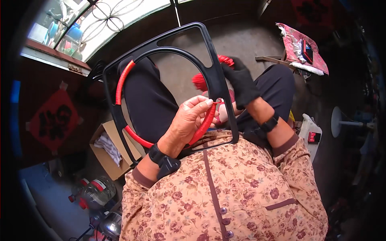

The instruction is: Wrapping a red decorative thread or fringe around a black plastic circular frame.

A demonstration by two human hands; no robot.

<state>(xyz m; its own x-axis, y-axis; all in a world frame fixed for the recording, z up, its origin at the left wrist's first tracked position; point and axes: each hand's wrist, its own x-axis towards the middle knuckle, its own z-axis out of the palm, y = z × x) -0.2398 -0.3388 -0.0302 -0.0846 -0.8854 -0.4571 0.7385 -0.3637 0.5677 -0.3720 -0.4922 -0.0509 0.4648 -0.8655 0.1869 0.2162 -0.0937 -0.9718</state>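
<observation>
Frame point(218, 82) of rectangular black plastic, with a round inner ring point(163, 49), lies over the person's dark trousers point(150, 98). Glossy red cord point(206, 123) wraps parts of the ring. The bare left hand point(188, 117) pinches the windings; the black-gloved right hand point(242, 84) is beside a red skein point(200, 82), its grip too blurred to tell. Winding seems in hand; another turn would call for passing cord around the ring under tension.

1. Your strongest light enters through the window point(96, 35), glaring white ahead and left of your left fingers point(197, 106).
2. Your gloved right hand point(243, 85), just right of them, looks motion-blurred.
3. Far to either side of your fingers, the view sinks into shadow, straight edges bending toward a black rim.
</observation>
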